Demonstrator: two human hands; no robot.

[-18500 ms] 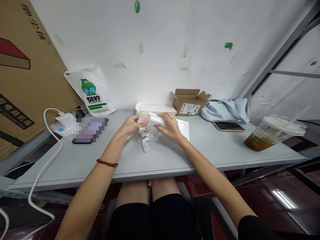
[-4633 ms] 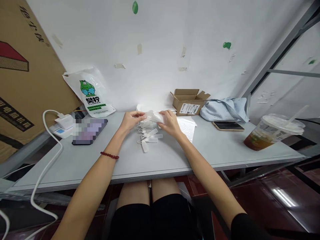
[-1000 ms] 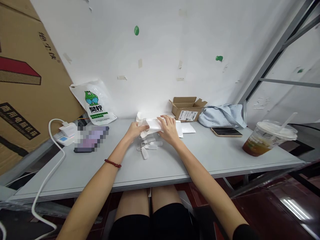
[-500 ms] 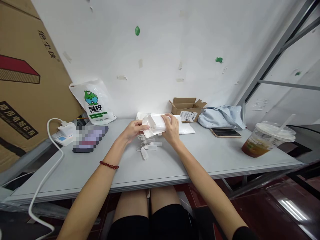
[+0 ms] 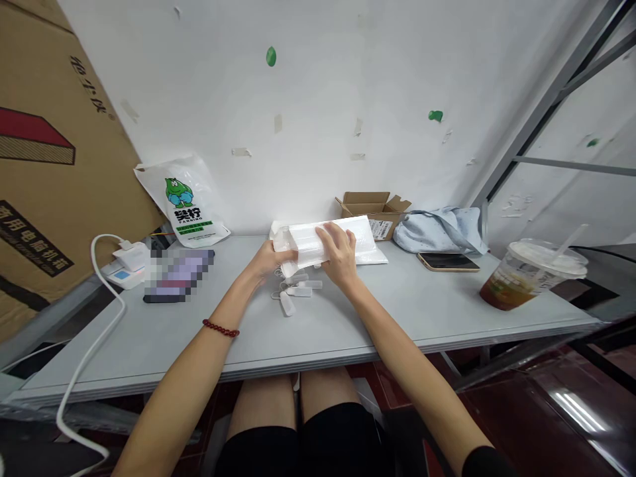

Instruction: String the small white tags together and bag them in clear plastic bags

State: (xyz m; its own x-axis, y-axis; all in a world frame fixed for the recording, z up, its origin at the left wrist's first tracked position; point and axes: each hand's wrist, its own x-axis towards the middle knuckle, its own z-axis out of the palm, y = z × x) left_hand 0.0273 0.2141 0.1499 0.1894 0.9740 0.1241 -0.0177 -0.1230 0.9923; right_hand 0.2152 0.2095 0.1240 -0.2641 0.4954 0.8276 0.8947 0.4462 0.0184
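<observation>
Both of my hands hold a white padded mailer bag (image 5: 305,240) just above the table. My left hand (image 5: 269,260) pinches its left end, the thumb at the gaping mouth. My right hand (image 5: 340,254) wraps over the middle of the bag, fingers on top. Whatever may be inside the bag is hidden. Below it on the table lie several small translucent white tags (image 5: 299,291) with thin loops, partly covered by the bag and my hands. Another flat white bag (image 5: 378,257) rests behind and to the right.
An opened cardboard box (image 5: 365,201) and a pale blue cloth bag (image 5: 440,230) stand along the wall. A phone (image 5: 448,262) and a drink cup (image 5: 529,275) are at the right. Leftward are a printed plastic bag (image 5: 186,205), another phone (image 5: 181,277) and a charger (image 5: 132,258) with a white cable.
The mailer bag now shows longer, stretching farther to the right past my right hand, and its left mouth gapes wider. My hands stay in nearly the same place.
</observation>
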